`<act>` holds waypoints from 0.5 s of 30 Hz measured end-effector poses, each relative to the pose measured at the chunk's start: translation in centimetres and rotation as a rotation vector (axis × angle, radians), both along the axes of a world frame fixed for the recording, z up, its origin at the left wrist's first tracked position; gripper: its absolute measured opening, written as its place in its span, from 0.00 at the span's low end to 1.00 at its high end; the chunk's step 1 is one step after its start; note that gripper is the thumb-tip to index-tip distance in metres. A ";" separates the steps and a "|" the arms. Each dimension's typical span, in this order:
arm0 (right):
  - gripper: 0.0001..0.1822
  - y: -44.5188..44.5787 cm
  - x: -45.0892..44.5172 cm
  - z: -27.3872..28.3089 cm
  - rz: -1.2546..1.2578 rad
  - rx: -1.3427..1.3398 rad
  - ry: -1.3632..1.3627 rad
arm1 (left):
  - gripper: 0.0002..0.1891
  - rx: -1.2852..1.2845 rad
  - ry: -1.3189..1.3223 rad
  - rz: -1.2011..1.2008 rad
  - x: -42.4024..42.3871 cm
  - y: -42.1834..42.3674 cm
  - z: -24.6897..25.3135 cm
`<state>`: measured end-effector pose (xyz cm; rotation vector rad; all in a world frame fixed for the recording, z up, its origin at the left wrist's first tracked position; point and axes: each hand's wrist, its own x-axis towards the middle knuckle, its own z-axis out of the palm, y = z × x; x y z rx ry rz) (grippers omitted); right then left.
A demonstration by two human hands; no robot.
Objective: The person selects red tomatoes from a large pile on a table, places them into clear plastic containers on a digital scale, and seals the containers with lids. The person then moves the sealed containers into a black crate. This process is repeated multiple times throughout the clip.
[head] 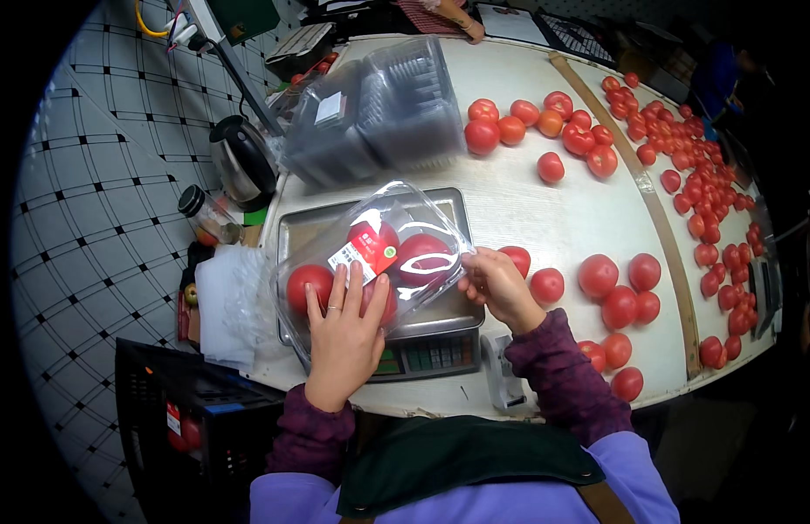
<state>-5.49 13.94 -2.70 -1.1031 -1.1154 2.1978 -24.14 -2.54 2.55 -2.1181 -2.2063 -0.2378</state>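
Note:
A clear plastic clamshell box (412,196) with several red tomatoes (423,259) inside sits at a slant over the metal tray of a weighing scale (460,208). On its lid is a red and white label (364,257) bearing writing. My left hand (344,327) lies on the lid with its fingers spread, just below the label. At the box's right corner, the thumb and fingers of my right hand (493,281) pinch the rim. The scale's keypad (437,354) shows below the tray, partly behind the box and my left hand.
Stacked clear boxes (411,98) stand behind the scale. Loose tomatoes (598,275) lie to the right, more beyond a brown tape strip (663,242). At left are an electric kettle (242,160), a glass jar (208,213), plastic bags (226,301) and a black crate (202,393). Another person's hand (473,29) rests at the far edge.

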 end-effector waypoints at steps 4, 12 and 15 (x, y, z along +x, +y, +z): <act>0.07 -2.2 0.7 0.4 -0.120 0.101 -0.019 | 0.37 0.012 -0.061 -0.050 -0.3 -0.7 0.3; 0.20 -7.3 9.0 1.1 -0.072 0.132 -0.035 | 0.32 0.127 -0.233 -0.286 2.0 -2.2 1.8; 0.17 -9.3 12.9 -1.0 -0.196 0.256 -0.389 | 0.23 0.202 -0.853 -0.575 4.1 -4.0 1.1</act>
